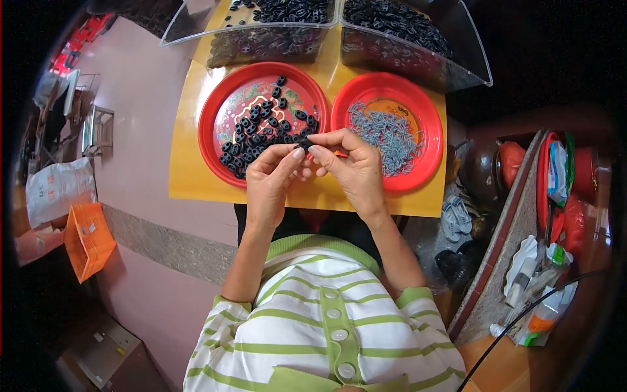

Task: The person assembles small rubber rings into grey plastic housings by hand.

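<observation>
My left hand (266, 187) and my right hand (358, 176) meet over the near right rim of a round red tray (208, 140). Between their fingertips they pinch a small black plastic piece (304, 144), mostly covered by the fingers. Loose black pieces with two holes (251, 134) lie scattered in that tray, which has a printed floral base. To the right, close to my right hand, a second red tray (428, 124) holds a heap of small grey screws (385, 140).
Two clear plastic bins (261, 27) (418, 57) with many black parts stand at the far edge of the yellow table (186, 176). An orange box (89, 240) and a white sack (62, 191) are on the left. Shoes (456, 219) and a ledge with bags (522, 268) are right.
</observation>
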`<state>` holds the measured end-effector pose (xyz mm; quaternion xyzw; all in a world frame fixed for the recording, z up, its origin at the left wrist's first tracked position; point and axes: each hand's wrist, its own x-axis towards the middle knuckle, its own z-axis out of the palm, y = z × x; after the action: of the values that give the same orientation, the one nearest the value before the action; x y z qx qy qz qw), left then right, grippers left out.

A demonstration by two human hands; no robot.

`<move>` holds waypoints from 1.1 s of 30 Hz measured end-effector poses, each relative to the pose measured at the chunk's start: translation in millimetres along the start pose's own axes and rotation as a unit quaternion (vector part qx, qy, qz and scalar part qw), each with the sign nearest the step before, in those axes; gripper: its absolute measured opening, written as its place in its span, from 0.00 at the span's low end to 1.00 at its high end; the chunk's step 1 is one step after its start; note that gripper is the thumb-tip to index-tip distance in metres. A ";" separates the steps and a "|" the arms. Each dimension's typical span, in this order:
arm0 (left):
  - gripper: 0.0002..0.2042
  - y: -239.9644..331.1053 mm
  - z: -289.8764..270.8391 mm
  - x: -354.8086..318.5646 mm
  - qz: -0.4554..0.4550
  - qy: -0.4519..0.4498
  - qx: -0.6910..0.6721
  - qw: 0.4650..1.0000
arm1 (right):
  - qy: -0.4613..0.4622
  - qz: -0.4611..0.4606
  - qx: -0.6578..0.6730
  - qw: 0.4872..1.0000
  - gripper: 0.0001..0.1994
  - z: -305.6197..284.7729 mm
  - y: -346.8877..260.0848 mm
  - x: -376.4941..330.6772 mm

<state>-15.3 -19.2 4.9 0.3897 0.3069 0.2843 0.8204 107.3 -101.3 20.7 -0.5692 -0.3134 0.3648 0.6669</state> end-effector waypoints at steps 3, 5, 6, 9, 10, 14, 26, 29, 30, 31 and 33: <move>0.07 -2.0 0.9 0.5 0.005 -0.009 -0.017 1.000 | 0.012 -0.013 -0.009 1.000 0.05 -0.3 -0.5 0.4; 0.08 -1.9 1.3 -0.5 0.009 -0.019 -0.033 0.999 | 0.012 -0.018 -0.016 1.000 0.05 -0.7 -1.6 0.2; 0.08 -0.8 1.9 -1.0 0.003 -0.019 -0.038 0.999 | 0.012 -0.002 -0.008 1.000 0.06 -0.9 -2.3 0.1; 0.08 -1.6 1.8 -0.7 -0.001 -0.020 -0.043 0.999 | 0.016 0.000 -0.006 1.000 0.06 -0.4 -0.9 0.7; 0.09 -2.3 1.8 -0.5 0.002 -0.023 -0.044 0.999 | 0.020 -0.016 -0.013 1.000 0.05 -0.1 -0.2 1.0; 0.08 -3.4 2.3 -1.0 -0.001 -0.021 -0.052 0.998 | 0.024 -0.020 -0.003 1.000 0.04 0.9 1.0 0.7; 0.07 -6.2 5.9 2.3 -0.005 -0.002 -0.007 1.000 | 0.033 -0.019 0.007 0.999 0.04 -3.3 10.8 -2.0; 0.08 1.0 8.4 5.4 0.000 -0.036 0.044 0.998 | 0.019 -0.001 0.068 0.997 0.06 -8.6 10.4 -1.2; 0.08 1.3 8.8 6.4 -0.007 -0.046 0.032 0.998 | 0.019 -0.002 0.068 0.997 0.06 -8.3 8.7 -1.9; 0.08 1.5 9.1 6.8 -0.014 -0.056 0.019 0.998 | 0.022 -0.002 0.073 0.997 0.06 -8.0 6.6 -2.5; 0.08 2.4 9.2 6.2 -0.013 -0.058 0.022 0.998 | 0.027 -0.002 0.079 0.997 0.06 -8.0 5.5 -3.6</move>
<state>-5.1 -17.8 9.8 0.4194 0.2707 0.2435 0.8316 111.3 -108.1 14.0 -0.5240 -0.2668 0.3717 0.7184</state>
